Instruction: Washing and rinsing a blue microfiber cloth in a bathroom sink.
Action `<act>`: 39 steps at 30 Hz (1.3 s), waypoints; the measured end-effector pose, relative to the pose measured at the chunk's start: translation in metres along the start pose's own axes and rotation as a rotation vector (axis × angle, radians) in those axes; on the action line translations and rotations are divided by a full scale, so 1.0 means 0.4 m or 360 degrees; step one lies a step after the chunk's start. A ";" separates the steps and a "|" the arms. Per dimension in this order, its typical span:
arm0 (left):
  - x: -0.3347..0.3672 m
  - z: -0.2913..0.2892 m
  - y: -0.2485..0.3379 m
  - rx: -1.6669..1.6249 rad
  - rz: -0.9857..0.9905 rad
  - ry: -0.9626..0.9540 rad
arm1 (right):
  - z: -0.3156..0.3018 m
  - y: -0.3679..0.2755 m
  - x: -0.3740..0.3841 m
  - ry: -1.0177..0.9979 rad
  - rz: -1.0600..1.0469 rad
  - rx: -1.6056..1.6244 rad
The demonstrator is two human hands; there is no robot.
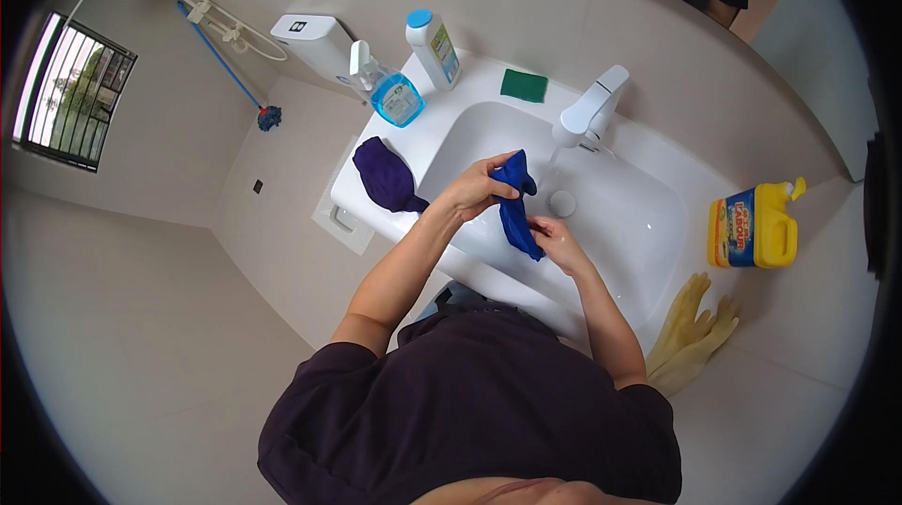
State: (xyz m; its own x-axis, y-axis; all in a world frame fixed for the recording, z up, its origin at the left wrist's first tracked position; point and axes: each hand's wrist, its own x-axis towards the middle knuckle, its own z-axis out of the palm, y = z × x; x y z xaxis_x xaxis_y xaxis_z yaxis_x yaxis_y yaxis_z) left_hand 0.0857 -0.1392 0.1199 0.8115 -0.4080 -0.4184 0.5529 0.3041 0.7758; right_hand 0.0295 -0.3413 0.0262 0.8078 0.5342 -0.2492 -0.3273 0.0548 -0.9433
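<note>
Over the white sink basin I hold a blue cloth stretched between both hands. My left hand pinches its upper end, fingers closed on the fabric. At the lower end, my right hand grips the cloth's edge. Behind the cloth stands a white faucet; a thin stream of water seems to fall from its spout beside the cloth. A dark purple bundled cloth lies on the counter's left edge, close to my left forearm.
A spray bottle of blue liquid, a white bottle with blue cap and a green scouring pad sit along the counter's back. To the right are a yellow jug and pale yellow rubber gloves. A blue-handled mop leans at left.
</note>
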 end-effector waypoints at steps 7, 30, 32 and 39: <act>-0.061 -0.005 0.085 0.0568 0.0254 -0.0037 | -0.091 -0.104 -0.066 0.0805 -0.0367 -0.0486; 0.034 -0.035 -0.065 0.2480 -0.0225 0.0130 | -0.227 0.030 -0.143 0.0824 0.0096 -0.1801; 0.026 -0.053 -0.101 0.3091 0.0139 0.0432 | -0.237 0.042 -0.152 0.0719 0.0160 -0.1711; 0.004 -0.185 -0.171 0.3257 -0.0372 0.0362 | -0.196 0.058 -0.186 0.0244 0.0543 -0.1771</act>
State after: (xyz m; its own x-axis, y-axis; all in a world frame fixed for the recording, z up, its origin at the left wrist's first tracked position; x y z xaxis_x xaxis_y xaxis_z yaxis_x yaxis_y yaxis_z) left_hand 0.0630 -0.0971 0.0312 0.8653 -0.1493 -0.4785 -0.2056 -0.9763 -0.0672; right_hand 0.0004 -0.4459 0.0058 0.8366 0.2674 -0.4782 0.0096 -0.8798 -0.4752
